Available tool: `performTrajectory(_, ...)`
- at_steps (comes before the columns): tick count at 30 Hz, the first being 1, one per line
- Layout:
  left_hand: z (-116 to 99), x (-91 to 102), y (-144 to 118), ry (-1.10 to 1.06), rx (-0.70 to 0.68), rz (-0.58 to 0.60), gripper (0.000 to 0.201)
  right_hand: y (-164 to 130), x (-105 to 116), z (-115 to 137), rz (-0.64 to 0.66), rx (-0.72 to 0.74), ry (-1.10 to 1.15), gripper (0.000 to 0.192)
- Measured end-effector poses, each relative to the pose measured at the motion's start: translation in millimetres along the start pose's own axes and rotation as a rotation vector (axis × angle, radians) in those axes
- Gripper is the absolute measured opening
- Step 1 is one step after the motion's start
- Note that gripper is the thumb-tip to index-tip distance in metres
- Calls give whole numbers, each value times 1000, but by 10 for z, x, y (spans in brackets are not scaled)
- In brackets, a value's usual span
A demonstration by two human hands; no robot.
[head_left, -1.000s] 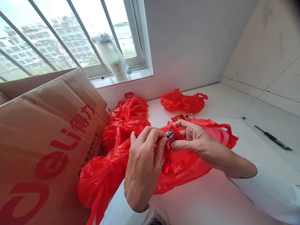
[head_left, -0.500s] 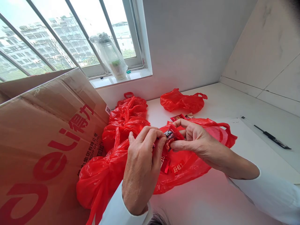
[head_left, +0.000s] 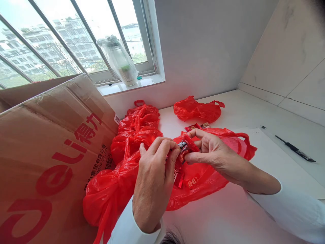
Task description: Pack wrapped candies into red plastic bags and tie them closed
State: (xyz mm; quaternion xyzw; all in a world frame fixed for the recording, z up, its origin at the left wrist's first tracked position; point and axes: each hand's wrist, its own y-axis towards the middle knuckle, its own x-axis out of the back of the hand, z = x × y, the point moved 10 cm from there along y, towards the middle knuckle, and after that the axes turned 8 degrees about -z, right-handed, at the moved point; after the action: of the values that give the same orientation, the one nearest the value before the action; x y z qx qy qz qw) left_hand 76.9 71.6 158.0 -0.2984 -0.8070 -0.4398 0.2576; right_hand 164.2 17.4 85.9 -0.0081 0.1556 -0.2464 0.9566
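A small red-and-dark candy packet [head_left: 186, 146] is held between my two hands, above an untied red plastic bag [head_left: 210, 176]. My right hand [head_left: 213, 150] pinches it between thumb and fingers from the right. On its other side, my left hand [head_left: 156, 176] has thumb and fingertips pressed together at the packet's left end; the exact grip there is partly hidden. Below, another red packet [head_left: 179, 179] lies on the open bag, mostly covered by the left hand. Two more small packets [head_left: 195, 127] rest on the table just behind the bag.
Tied red bags [head_left: 138, 135] stand in a row to the left, beside a large cardboard box [head_left: 66, 145]. Another red bag [head_left: 196, 109] lies near the wall. At right are a sheet of paper [head_left: 279, 159] and a black pen [head_left: 294, 148]. A bagged jar [head_left: 124, 66] stands on the windowsill.
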Motion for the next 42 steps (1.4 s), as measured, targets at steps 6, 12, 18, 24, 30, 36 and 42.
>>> performTrajectory(6,1,-10,-1,14,-7,3,17,5,8,-10,-9,-4,-13,28)
performTrajectory(12,-2,-12,1,24,-19,-1,17,3,-2,-17,-1,-5,-9,31)
performTrajectory(18,-12,4,-2,0,-20,-4,15,16,-9,-38,14,-13,-1,31)
performTrajectory(24,4,10,0,-31,-3,-9,14,5,-15,-43,23,-24,-5,26)
performTrajectory(30,41,3,17,-46,14,-12,14,8,-21,-44,28,-15,6,30)
performTrajectory(36,41,-12,11,-63,14,-6,12,33,-13,-85,17,0,25,38)
performTrajectory(42,41,-8,28,-111,20,-26,12,32,4,-77,-1,3,11,38)
